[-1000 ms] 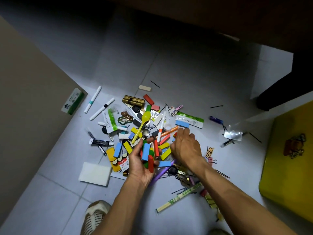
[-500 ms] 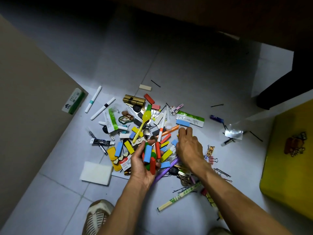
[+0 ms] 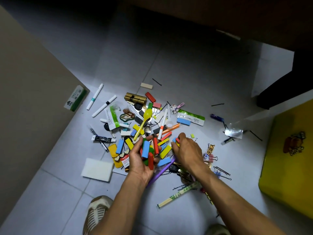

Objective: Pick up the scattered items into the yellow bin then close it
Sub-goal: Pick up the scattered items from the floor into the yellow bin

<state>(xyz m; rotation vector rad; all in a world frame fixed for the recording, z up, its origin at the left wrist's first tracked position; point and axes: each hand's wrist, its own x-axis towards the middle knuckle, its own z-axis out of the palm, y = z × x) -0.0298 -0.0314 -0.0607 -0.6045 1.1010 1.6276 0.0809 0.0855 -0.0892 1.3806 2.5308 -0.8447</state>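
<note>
A heap of small items (image 3: 152, 126) lies scattered on the tiled floor: coloured wooden blocks, pens, clips, a yellow spoon (image 3: 144, 121), a brass lock (image 3: 135, 97). My left hand (image 3: 140, 160), palm up, holds a bundle of coloured blocks (image 3: 149, 151), blue, red and green. Just right of it, my right hand (image 3: 188, 151) reaches palm down into the heap and pinches a few small blocks (image 3: 177, 140), red and yellow, at its fingertips. The yellow bin (image 3: 291, 156) stands at the right edge with its lid on.
A beige wall runs along the left, with a green-and-white box (image 3: 75, 98) against it. A white sponge pad (image 3: 97, 169) lies front left. Dark furniture legs (image 3: 279, 89) stand at the back right. My shoe (image 3: 96, 212) is at the bottom. Hairpins (image 3: 221, 172) are strewn at right.
My right hand drew back from the blue block near the green packet and closed on small blocks beside my left hand. My left hand still holds its bundle.
</note>
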